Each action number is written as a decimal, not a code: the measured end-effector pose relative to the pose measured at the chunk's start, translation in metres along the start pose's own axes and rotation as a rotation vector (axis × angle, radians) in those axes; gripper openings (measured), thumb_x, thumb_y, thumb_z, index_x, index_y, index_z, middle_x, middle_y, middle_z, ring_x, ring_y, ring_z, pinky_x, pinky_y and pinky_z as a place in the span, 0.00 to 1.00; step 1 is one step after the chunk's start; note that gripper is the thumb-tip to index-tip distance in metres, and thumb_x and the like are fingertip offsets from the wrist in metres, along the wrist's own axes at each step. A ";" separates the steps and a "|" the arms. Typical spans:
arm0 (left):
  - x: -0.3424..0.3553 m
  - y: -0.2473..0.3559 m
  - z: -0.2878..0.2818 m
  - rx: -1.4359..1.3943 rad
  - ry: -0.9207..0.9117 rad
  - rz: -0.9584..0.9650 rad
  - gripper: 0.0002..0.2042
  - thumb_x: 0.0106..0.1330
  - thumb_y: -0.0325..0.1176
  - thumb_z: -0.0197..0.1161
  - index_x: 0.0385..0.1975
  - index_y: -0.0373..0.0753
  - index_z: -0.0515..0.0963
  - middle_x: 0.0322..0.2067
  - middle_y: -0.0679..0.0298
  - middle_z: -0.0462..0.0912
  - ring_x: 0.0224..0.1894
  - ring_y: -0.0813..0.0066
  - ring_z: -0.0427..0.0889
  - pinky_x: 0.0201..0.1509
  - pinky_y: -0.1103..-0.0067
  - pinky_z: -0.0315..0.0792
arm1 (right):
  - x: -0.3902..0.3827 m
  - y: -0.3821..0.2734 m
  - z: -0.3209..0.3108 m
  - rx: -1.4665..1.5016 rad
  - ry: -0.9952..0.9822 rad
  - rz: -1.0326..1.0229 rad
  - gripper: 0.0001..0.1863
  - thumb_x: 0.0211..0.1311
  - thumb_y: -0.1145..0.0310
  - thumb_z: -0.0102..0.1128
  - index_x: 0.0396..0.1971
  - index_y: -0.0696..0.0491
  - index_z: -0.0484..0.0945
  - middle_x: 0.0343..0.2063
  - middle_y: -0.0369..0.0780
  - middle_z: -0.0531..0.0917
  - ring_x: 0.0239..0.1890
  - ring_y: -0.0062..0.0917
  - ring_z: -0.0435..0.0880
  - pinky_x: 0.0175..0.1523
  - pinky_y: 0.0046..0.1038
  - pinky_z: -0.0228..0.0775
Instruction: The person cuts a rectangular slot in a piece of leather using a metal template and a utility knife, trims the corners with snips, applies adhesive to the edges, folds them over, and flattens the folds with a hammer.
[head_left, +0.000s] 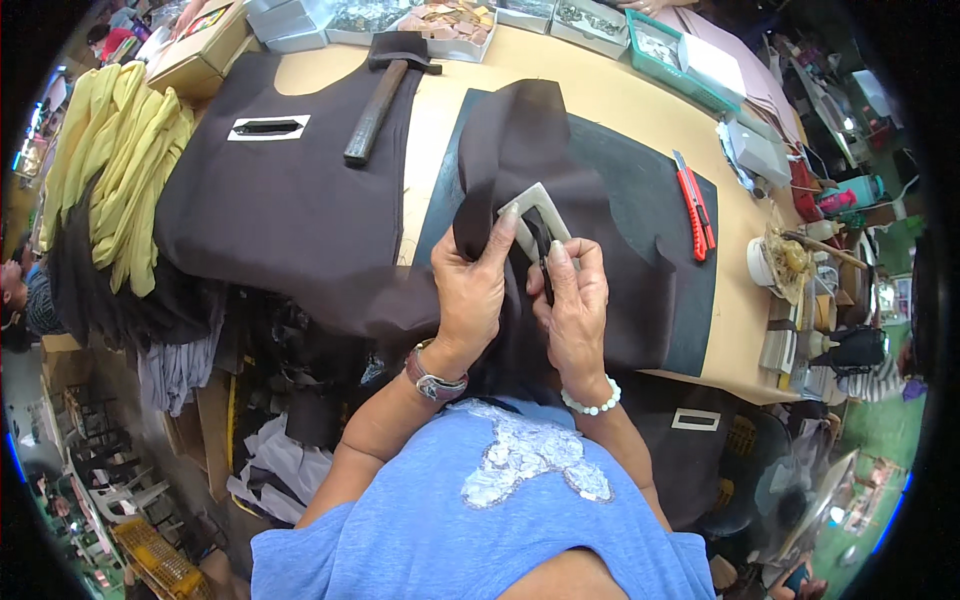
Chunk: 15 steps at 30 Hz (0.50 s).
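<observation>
Dark brown fabric (pixel 585 165) is bunched up in front of me over a dark green mat. A pale rectangular frame (pixel 538 193) lies against it, with dark material showing in its opening. My left hand (pixel 468 300) is closed, its thumb pressing the frame's left side and its fingers behind the fabric. At the frame's lower right, my right hand (pixel 577 320) pinches the fabric between thumb and fingers. A narrow dark strip runs from the opening under the right thumb; whether it is folded cloth or a slim tool, I cannot tell.
Left of me lies another brown fabric piece (pixel 290 200) with a hammer (pixel 378 110) on it. A red utility knife (pixel 695 205) rests on the mat (pixel 640 150). Boxes of small parts line the far edge, including a green basket (pixel 690 85). Yellow cloth (pixel 110 170) hangs at left.
</observation>
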<state>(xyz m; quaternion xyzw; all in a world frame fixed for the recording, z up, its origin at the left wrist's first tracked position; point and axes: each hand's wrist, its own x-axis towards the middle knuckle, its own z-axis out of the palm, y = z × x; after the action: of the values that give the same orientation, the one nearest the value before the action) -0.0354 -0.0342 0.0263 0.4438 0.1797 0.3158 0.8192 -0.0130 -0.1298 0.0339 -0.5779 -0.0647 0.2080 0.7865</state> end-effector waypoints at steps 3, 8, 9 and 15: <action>-0.004 0.000 0.000 0.046 -0.018 0.045 0.06 0.62 0.28 0.61 0.36 0.34 0.78 0.32 0.70 0.80 0.34 0.87 0.75 0.38 0.86 0.69 | 0.001 0.000 0.002 0.078 0.007 -0.037 0.09 0.67 0.66 0.49 0.34 0.52 0.61 0.18 0.34 0.73 0.13 0.06 0.60 0.16 0.11 0.49; -0.006 0.004 0.004 0.025 -0.054 0.085 0.05 0.62 0.28 0.61 0.35 0.34 0.78 0.32 0.71 0.80 0.34 0.88 0.74 0.37 0.87 0.69 | -0.001 -0.004 0.002 0.135 0.027 -0.040 0.09 0.65 0.67 0.52 0.34 0.52 0.61 0.18 0.34 0.74 0.13 0.06 0.60 0.15 0.10 0.49; -0.006 0.005 0.004 0.018 -0.047 0.070 0.04 0.62 0.28 0.61 0.34 0.35 0.78 0.31 0.71 0.80 0.33 0.89 0.74 0.36 0.88 0.68 | 0.000 -0.005 0.002 0.134 0.025 -0.040 0.09 0.65 0.67 0.52 0.34 0.52 0.61 0.18 0.34 0.74 0.13 0.06 0.61 0.16 0.10 0.49; -0.006 0.005 0.002 0.000 -0.041 -0.008 0.04 0.61 0.26 0.62 0.24 0.38 0.76 0.24 0.76 0.74 0.26 0.92 0.67 0.27 0.88 0.62 | -0.001 -0.006 -0.001 0.081 0.031 -0.063 0.09 0.64 0.67 0.54 0.34 0.51 0.63 0.19 0.34 0.74 0.15 0.06 0.63 0.17 0.10 0.50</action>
<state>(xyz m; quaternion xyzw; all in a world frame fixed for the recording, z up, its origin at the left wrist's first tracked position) -0.0400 -0.0374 0.0320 0.4494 0.1646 0.3036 0.8239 -0.0120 -0.1322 0.0389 -0.5463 -0.0621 0.1766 0.8164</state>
